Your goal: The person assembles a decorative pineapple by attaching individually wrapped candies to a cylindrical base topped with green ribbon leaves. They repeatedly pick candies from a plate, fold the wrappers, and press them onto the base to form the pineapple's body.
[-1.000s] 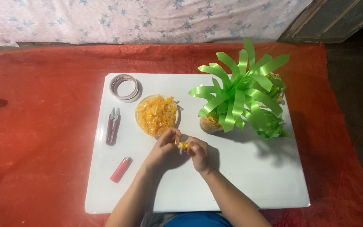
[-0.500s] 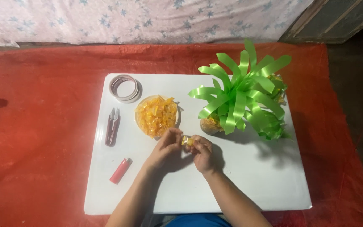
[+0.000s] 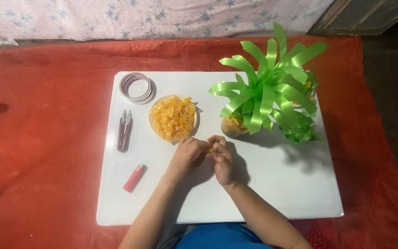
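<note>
Hands pinched together mid-frame over the white board (image 3: 277,184): left hand (image 3: 187,157) and right hand (image 3: 222,159) both closed on a tiny yellow ribbon piece (image 3: 211,150), just below the bowl of yellow pieces (image 3: 173,119). Probably light, thin, slippery, so best nipped at the ends. Green ribbon bow (image 3: 268,92) upper right; snips (image 3: 125,130), red lighter (image 3: 135,178), tape roll (image 3: 137,86) left.
</note>
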